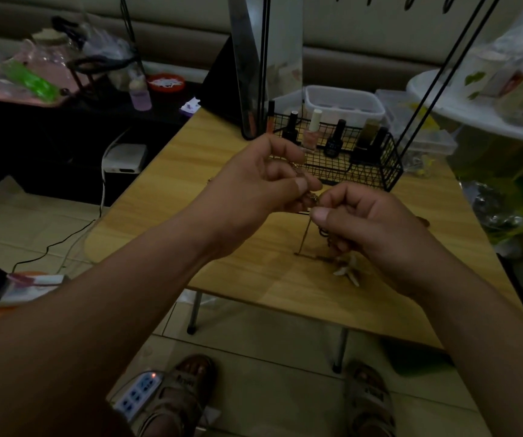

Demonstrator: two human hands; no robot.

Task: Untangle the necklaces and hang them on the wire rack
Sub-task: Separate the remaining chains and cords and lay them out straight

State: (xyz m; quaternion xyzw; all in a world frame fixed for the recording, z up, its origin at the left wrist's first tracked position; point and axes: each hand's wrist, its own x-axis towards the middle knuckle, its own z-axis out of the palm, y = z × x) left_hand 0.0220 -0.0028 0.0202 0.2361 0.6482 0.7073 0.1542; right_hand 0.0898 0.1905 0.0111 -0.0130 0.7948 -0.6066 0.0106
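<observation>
Above the wooden table [172,171], my left hand [253,187] and my right hand [367,225] meet, both pinching a tangle of thin necklaces [314,201] between thumb and fingers. A chain [304,238] hangs from the pinch down to the tabletop. Below my right hand, a pale shell-like pendant [346,269] rests on the wood. The black wire rack [424,99] rises behind my hands, its uprights reaching the top edge of the view. Its hooks are mostly out of view.
The rack's wire basket [367,171] holds several nail polish bottles [312,130]. A white plastic tub [343,102] stands behind it, clear boxes to the right. A power strip [138,394] and cables lie on the tiled floor by my sandalled feet. Clutter covers the dark shelf at left.
</observation>
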